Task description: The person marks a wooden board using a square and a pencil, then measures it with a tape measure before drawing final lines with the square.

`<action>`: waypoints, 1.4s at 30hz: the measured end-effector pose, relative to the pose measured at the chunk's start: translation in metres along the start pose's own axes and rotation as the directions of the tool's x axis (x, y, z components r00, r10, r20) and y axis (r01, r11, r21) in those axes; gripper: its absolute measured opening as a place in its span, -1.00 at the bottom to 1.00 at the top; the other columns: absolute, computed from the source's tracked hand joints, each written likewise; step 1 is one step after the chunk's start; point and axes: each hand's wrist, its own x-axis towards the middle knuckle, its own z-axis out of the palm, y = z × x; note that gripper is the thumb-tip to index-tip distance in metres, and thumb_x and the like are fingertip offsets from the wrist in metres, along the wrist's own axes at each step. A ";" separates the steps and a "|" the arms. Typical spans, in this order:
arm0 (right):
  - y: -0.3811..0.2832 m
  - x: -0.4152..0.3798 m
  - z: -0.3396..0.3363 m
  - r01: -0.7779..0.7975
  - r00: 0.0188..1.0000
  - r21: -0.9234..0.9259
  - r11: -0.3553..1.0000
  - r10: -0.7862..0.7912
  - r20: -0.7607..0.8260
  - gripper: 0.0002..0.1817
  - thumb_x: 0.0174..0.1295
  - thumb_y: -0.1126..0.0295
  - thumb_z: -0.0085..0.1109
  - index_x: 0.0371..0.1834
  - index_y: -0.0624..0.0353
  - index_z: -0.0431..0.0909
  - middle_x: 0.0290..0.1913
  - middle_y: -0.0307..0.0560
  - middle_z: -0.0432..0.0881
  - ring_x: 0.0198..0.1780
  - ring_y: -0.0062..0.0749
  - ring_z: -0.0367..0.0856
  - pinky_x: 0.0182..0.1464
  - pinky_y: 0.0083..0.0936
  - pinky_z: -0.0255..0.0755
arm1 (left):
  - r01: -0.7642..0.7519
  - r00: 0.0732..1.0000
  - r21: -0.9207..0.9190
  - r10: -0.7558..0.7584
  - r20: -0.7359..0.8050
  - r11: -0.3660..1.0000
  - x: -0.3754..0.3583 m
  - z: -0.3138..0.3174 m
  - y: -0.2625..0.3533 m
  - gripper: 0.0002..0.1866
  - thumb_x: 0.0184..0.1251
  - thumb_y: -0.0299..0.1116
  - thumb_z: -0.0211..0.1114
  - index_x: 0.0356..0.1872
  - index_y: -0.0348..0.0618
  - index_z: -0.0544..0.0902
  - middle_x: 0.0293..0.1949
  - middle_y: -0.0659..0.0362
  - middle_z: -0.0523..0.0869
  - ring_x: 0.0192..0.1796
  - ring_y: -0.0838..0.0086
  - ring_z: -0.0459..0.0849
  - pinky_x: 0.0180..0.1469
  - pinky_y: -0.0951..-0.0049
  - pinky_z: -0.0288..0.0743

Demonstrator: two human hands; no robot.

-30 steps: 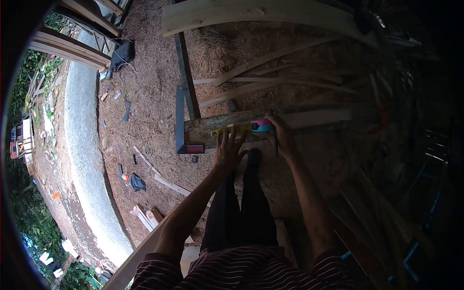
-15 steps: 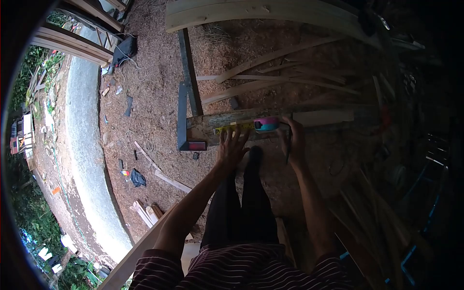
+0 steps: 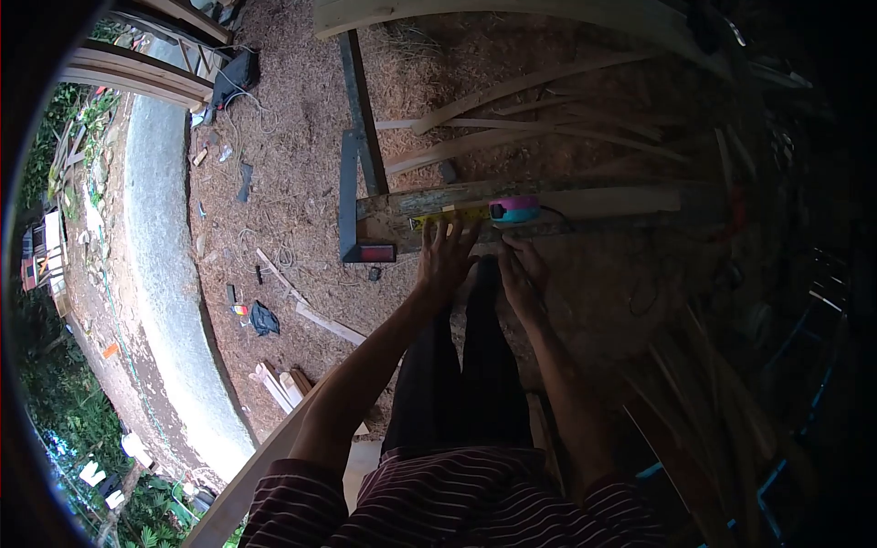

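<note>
A pink and teal tape measure [image 3: 515,210] lies on a long wooden board [image 3: 603,201], its yellow blade [image 3: 449,217] pulled out to the left. My left hand [image 3: 446,256] rests its spread fingers on the blade and the board edge. Just below the tape case, my right hand [image 3: 523,277] is at the near edge of the board; its fingers are dim, and whether they hold anything is unclear. A dark strap or cord trails right of the case. At the board's left end stands a metal square [image 3: 348,196] with a reddish part at its corner.
Curved wood strips [image 3: 530,87] lie beyond the board, with a thick plank [image 3: 493,7] past them. Sawdust covers the ground. A black bag [image 3: 264,318] and offcuts [image 3: 277,385] lie to the left, near a concrete strip [image 3: 164,247]. More boards stand at lower right.
My right hand has moved left and closer to my left hand, below the tape case. The dark thin item it held upright no longer shows there. The view has shifted slightly.
</note>
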 end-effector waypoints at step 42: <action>0.023 0.027 0.029 0.148 0.984 -0.198 0.969 -0.165 -0.073 -0.87 0.15 0.56 0.21 -0.23 0.29 0.58 -0.22 0.09 0.64 -0.15 -0.16 0.67 -0.14 -0.37 0.50 | -0.018 0.999 -0.023 0.017 -0.029 1.000 0.001 -0.002 -0.002 -0.18 0.03 -0.20 0.42 0.39 0.04 0.30 0.31 -0.13 0.33 0.32 -0.04 0.31 0.35 -0.11 0.17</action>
